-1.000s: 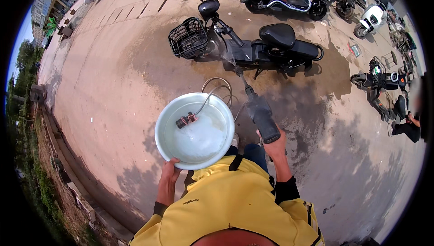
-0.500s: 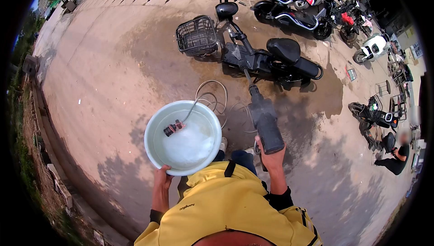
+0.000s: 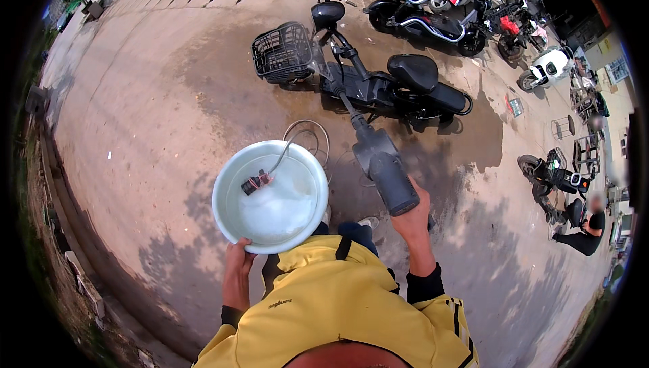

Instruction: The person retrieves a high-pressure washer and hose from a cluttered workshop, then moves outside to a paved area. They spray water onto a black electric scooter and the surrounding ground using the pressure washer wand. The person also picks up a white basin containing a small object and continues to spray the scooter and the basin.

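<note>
My left hand (image 3: 238,260) grips the near rim of a pale blue-white basin (image 3: 228,216), its thumb over the edge. Cloudy water stands in the basin, and a dark hose-end fitting (image 3: 255,182) lies in it. From there a thin grey hose (image 3: 308,122) loops over the far rim. My right hand (image 3: 414,222) is closed round the handle of a black pressure washer gun (image 3: 385,173). Its nozzle points forward and left at a black electric scooter (image 3: 414,74), with whitish spray at the scooter's front. A black wire basket (image 3: 282,53) is fixed there.
Wet concrete (image 3: 223,80) spreads around the scooter. Several parked scooters (image 3: 433,13) crowd the far right. A person in black (image 3: 587,233) crouches by another scooter (image 3: 558,178) at the right. A low curb (image 3: 64,222) runs along the left.
The gun has swung left and slightly farther away, its nozzle shifting from the scooter's middle toward its front. The basin stays in my left hand; the whole view has shifted slightly.
</note>
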A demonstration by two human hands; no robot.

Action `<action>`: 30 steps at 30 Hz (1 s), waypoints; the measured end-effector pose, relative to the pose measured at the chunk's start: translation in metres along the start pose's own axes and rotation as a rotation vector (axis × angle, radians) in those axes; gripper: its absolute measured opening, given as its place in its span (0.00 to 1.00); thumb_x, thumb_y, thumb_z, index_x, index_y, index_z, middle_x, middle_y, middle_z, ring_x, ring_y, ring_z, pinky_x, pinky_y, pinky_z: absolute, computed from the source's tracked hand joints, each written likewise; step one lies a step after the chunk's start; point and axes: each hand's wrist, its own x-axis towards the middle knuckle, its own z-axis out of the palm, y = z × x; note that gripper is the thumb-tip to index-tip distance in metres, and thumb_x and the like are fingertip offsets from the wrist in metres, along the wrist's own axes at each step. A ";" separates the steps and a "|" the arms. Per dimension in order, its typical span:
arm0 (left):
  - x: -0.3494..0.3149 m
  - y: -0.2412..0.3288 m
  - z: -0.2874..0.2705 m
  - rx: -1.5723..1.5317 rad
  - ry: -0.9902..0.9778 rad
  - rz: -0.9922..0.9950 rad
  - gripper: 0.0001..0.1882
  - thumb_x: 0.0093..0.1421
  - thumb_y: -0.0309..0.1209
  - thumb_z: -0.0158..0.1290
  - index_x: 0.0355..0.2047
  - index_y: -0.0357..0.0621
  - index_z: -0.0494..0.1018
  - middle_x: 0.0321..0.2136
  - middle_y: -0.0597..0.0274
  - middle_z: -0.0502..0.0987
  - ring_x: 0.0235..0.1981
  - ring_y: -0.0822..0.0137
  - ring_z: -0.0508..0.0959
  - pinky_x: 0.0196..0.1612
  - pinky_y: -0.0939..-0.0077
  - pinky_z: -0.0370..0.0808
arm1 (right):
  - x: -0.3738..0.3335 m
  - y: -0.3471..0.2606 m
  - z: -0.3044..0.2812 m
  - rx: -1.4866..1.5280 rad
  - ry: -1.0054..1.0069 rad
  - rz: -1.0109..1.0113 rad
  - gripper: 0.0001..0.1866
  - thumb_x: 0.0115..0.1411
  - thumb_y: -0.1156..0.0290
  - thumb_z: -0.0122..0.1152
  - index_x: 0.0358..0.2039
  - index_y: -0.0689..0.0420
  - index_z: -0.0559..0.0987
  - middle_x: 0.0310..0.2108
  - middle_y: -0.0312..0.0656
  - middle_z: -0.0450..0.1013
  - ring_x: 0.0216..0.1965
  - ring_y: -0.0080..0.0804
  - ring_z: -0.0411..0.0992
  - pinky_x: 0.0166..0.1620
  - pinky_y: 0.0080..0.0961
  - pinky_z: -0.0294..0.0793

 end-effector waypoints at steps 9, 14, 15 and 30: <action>-0.013 0.009 0.015 0.044 0.028 -0.028 0.25 0.53 0.19 0.50 0.54 0.33 0.65 0.44 0.52 0.74 0.40 0.54 0.81 0.38 0.56 0.87 | -0.047 0.184 0.000 -0.473 0.173 0.471 0.23 0.51 0.61 0.76 0.41 0.64 0.82 0.33 0.51 0.81 0.34 0.45 0.81 0.40 0.40 0.76; -0.005 0.013 0.025 0.094 0.015 -0.037 0.27 0.53 0.19 0.50 0.56 0.33 0.64 0.46 0.50 0.73 0.43 0.52 0.80 0.41 0.54 0.86 | -0.070 0.208 0.014 -0.281 0.204 0.600 0.28 0.48 0.57 0.79 0.39 0.68 0.80 0.32 0.53 0.80 0.34 0.48 0.80 0.41 0.42 0.77; -0.003 0.014 0.027 0.105 0.025 -0.037 0.28 0.53 0.19 0.50 0.57 0.33 0.64 0.47 0.50 0.73 0.44 0.52 0.80 0.41 0.53 0.86 | -0.069 0.209 0.018 -0.302 0.207 0.587 0.26 0.49 0.58 0.78 0.40 0.65 0.81 0.32 0.52 0.81 0.33 0.48 0.81 0.40 0.42 0.77; 0.032 0.034 0.061 0.188 0.026 -0.060 0.25 0.55 0.18 0.48 0.55 0.31 0.63 0.48 0.51 0.72 0.50 0.50 0.77 0.54 0.50 0.81 | -0.021 0.344 0.032 0.446 0.619 0.740 0.12 0.54 0.74 0.74 0.33 0.62 0.77 0.22 0.37 0.75 0.19 0.27 0.72 0.26 0.30 0.71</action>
